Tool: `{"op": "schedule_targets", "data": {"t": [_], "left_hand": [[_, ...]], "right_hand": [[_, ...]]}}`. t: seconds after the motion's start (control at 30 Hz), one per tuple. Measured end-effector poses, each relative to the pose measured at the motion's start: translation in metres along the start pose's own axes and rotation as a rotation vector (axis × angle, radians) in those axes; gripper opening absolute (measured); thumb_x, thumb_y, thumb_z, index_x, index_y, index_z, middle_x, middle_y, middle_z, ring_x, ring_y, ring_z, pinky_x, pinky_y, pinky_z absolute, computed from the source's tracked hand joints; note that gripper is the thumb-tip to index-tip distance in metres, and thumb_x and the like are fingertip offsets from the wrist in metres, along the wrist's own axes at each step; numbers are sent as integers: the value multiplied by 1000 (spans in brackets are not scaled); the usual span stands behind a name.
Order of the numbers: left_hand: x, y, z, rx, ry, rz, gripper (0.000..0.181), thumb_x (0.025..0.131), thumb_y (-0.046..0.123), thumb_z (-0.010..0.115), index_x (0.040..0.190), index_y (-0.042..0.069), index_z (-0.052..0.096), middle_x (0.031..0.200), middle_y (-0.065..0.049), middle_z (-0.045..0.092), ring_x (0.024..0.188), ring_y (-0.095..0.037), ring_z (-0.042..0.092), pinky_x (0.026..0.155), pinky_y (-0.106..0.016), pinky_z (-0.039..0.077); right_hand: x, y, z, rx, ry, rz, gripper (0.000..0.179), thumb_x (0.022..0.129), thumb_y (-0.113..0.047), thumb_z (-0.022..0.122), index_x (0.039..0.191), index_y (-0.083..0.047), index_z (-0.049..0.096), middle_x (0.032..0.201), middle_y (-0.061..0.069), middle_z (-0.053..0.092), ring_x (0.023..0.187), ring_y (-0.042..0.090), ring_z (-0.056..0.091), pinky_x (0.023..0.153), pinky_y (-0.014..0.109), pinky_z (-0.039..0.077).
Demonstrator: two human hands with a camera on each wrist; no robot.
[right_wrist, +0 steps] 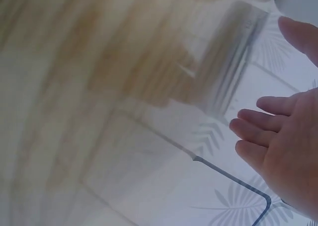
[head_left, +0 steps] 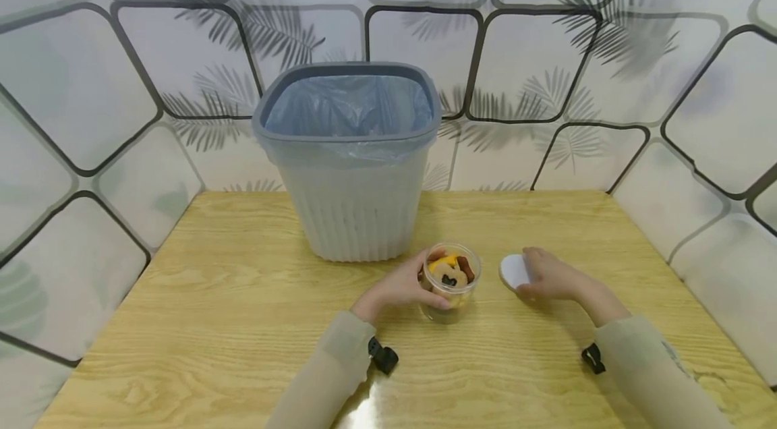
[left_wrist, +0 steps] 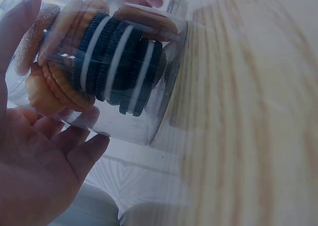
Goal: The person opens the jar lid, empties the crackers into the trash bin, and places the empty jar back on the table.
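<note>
My left hand (head_left: 405,284) holds a clear plastic jar (left_wrist: 131,129) around its side, thumb on one side and fingers on the other. Inside are dark sandwich cookies (left_wrist: 117,62) with white filling, plus golden and brown biscuits (left_wrist: 54,87). The jar stands upright on the table in the head view. To its right, a round lid (head_left: 514,271) looks white from above and shows a clear ridged rim in the right wrist view. My right hand (head_left: 549,276) is beside this lid, its thumb and loosely extended fingers right at the rim.
A pale ribbed trash bin (head_left: 358,206) with a grey rim and a bluish plastic liner stands behind the jar, left of centre. All this is on a light wood-grain table (head_left: 212,294). Patterned walls (head_left: 534,65) enclose the back and both sides.
</note>
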State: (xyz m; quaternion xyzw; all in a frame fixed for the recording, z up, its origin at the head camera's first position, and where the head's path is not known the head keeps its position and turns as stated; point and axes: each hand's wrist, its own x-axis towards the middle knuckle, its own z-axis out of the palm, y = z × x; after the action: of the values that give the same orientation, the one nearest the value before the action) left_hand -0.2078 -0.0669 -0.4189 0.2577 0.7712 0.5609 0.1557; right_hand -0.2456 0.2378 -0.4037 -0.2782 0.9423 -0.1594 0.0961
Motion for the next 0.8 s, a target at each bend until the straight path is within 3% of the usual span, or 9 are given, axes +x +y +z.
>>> {"op": "schedule_targets", "data": {"t": [0.33,0.63,0.8], "left_hand": [[-1,0,1,-5,-6,-6,90,67,17,78,139,11,24,137,-2,32,122,-15,32,99,-34,24],[-3,8,0,-3,-16,-28,87,70,14,76,139,12,24,139,-2,30,123,-17,30,98,-33,26],[-1,3,1,-4,-11,-30,87,70,16,76,139,13,23,139,0,29,123,-15,30,98,-33,27]], "right_hand": [[6,-8,-19,60,83,-47,70,87,-27,57,126,20,23,125,40,26,114,52,25,90,59,24],[28,-30,-47,123,164,-53,70,90,-30,51,134,13,16,133,35,23,119,48,24,92,57,24],[41,-48,-64,210,203,-67,69,91,-32,48,136,9,15,135,31,22,121,44,23,93,56,23]]}}
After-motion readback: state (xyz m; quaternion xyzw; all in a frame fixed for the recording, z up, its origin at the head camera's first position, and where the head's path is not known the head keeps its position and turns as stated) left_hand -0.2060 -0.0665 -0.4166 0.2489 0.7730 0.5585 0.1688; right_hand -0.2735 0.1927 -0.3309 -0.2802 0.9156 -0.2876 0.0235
